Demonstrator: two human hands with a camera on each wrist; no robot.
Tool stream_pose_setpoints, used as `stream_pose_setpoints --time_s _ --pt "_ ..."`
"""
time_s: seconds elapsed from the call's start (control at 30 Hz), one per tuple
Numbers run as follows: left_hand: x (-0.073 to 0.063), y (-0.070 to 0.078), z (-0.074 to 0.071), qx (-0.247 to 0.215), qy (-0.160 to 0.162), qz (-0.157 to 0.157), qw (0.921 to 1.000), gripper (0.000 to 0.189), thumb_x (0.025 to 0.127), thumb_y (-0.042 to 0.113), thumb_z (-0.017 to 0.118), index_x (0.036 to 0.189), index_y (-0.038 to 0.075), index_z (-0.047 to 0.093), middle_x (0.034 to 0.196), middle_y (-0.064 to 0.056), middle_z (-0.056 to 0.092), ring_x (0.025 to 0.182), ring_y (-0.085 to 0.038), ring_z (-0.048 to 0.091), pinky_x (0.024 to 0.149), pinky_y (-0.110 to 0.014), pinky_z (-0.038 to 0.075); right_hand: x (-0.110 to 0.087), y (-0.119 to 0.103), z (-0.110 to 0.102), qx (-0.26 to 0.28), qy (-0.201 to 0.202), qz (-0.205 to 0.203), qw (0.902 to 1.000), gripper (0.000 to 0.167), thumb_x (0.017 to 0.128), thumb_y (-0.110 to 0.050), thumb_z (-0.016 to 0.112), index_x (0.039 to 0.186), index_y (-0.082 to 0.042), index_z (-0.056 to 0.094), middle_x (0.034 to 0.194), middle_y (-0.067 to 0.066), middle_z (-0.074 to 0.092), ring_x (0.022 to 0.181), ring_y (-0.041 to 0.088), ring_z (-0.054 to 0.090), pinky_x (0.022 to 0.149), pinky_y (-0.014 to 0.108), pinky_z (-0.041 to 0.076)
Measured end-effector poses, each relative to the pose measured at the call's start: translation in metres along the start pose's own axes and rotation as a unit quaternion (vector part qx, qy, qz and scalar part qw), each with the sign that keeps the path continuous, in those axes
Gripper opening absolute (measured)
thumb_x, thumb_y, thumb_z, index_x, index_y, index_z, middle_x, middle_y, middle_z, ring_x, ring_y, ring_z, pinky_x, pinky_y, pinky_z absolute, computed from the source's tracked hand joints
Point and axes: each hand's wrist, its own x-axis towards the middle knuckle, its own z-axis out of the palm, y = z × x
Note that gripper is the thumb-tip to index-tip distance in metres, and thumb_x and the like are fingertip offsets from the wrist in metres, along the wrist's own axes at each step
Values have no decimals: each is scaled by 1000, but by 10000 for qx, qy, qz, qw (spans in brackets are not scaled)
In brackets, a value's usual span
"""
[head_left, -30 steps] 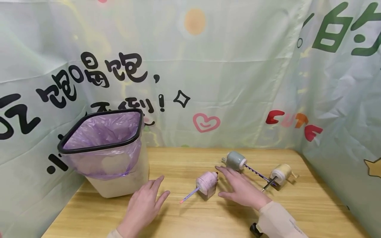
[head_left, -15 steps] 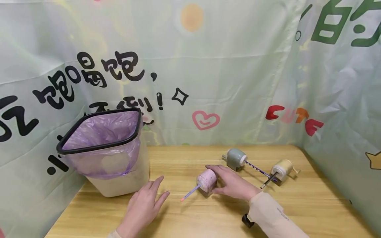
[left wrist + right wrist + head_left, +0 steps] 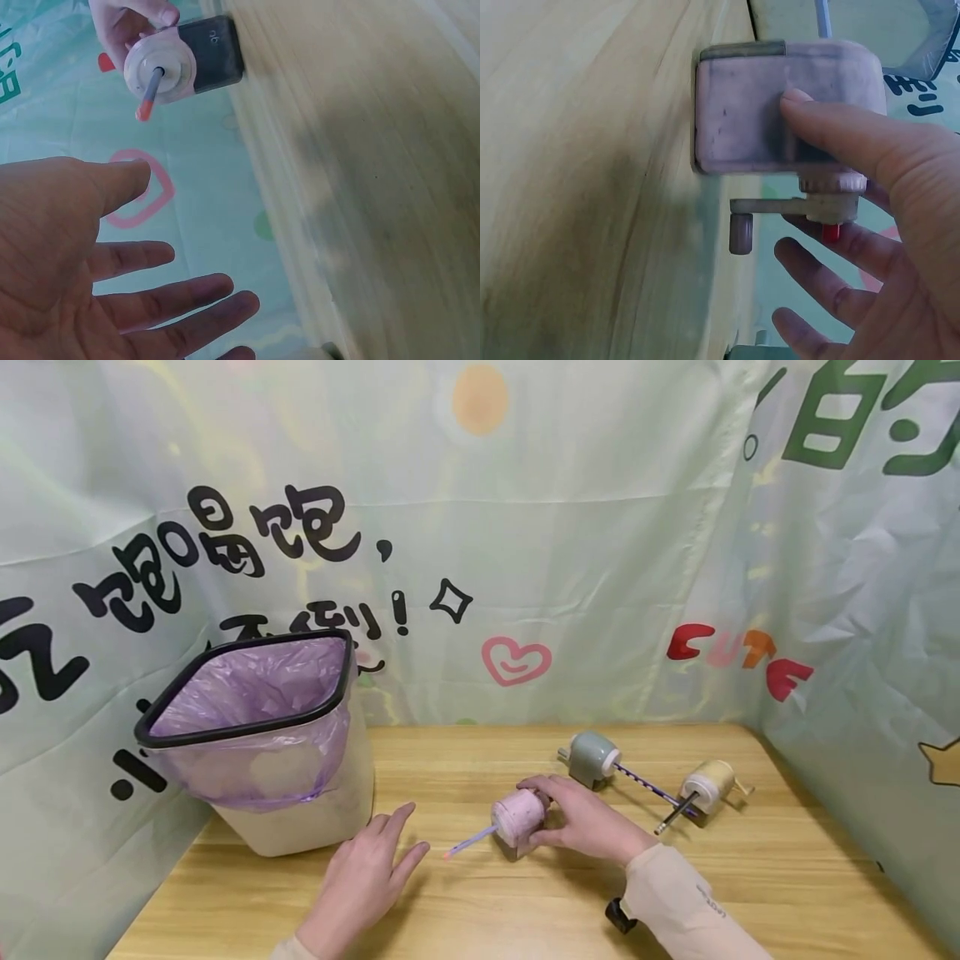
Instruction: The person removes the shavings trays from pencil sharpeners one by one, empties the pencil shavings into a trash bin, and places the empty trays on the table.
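Clearly, the right hand (image 3: 581, 818) has hold of the pink crank pencil sharpener (image 3: 517, 817), its thumb pressed to one side and its other fingers partly bent around the crank (image 3: 769, 206) end. The sharpener sits at the middle of the desk (image 3: 465, 910), between the two hands; whether its base fully touches the wood is hard to tell. A blue pencil (image 3: 471, 842) with an orange-pink end juts from its front toward the left hand (image 3: 367, 864). That hand is empty, fingers extended and thumb held apart, just beside the white trash bin (image 3: 330, 831) with its black rim and purple liner (image 3: 262, 685). Beyond the right hand stands a grey pencil sharpener (image 3: 592, 756) with a purple patterned pencil (image 3: 645, 783), which reaches toward a yellow pencil sharpener (image 3: 711, 783) holding a black pencil (image 3: 678, 812). Printed fabric (image 3: 600, 568) hangs behind the desk.
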Motion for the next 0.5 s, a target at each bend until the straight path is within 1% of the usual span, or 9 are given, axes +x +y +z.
stream_pose_setpoints --time_s 0.1,0.2,0.27,0.37,0.5 --pt "2 -1 -2 60 -23 -75 10000 50 98 37 79 138 9 68 104 -10 77 65 -12 64 53 -22 50 -1 -1 0 48 -32 -25 10000 69 87 -31 91 147 -12 61 145 9 67 127 28 65 109 56 53" --pt "5 -2 -5 90 -27 -232 9997 49 97 39 80 137 12 70 97 -6 75 63 -11 60 53 -27 49 -2 -2 1 142 -55 -46 9999 67 88 -30 90 145 -10 62 143 7 68 123 24 67 106 52 56" --pt "7 -3 -7 90 -29 -310 9995 49 97 39 80 137 13 70 96 -5 74 65 -13 61 54 -32 51 -3 -2 2 189 -19 -71 9998 65 87 -29 91 143 -10 63 139 6 70 121 22 68 105 50 57" --pt "9 -3 -10 -4 -45 -341 9994 49 97 40 80 137 13 70 97 -4 74 69 -16 64 57 -36 53 -4 -3 4 220 1 -83 9997 64 86 -34 92 139 -10 65 132 2 72 117 20 69 105 48 58" --pt "9 -2 -11 -84 -7 -273 9996 47 96 39 80 134 13 71 97 -3 75 69 -14 65 58 -34 54 -6 -4 8 367 -104 43 9993 67 85 -43 91 137 -10 66 124 -2 74 113 17 70 103 45 59"
